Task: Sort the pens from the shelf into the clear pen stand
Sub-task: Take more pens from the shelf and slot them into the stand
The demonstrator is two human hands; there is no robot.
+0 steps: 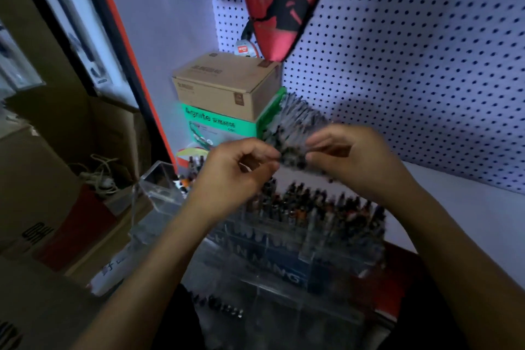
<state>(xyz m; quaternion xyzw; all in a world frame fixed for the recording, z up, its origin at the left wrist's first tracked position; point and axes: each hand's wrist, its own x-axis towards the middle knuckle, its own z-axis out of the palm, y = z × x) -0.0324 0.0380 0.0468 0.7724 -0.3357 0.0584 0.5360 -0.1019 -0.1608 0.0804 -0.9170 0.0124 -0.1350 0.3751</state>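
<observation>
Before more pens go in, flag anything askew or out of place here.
The brown cardboard box sits skewed on the green box, overhanging it. A few dark pens lie loose low in front of the clear acrylic pen stand. Both hands, left and right, hold a fanned, blurred bundle of grey pens.

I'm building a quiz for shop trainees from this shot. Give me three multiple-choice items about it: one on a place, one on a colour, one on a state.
1. Where does the brown cardboard box sit?
A. on the green box
B. inside the clear pen stand
C. on the floor

2. What colour is the racket cover hung on the pegboard?
A. yellow
B. red
C. white

3. How is the bundle of pens held?
A. lying loose on the shelf
B. by the right hand alone
C. between the left hand and the right hand

Key: 1 A, it rests directly on top; 2 B, red fabric; 3 C, both hands' fingers curl onto it.
</observation>
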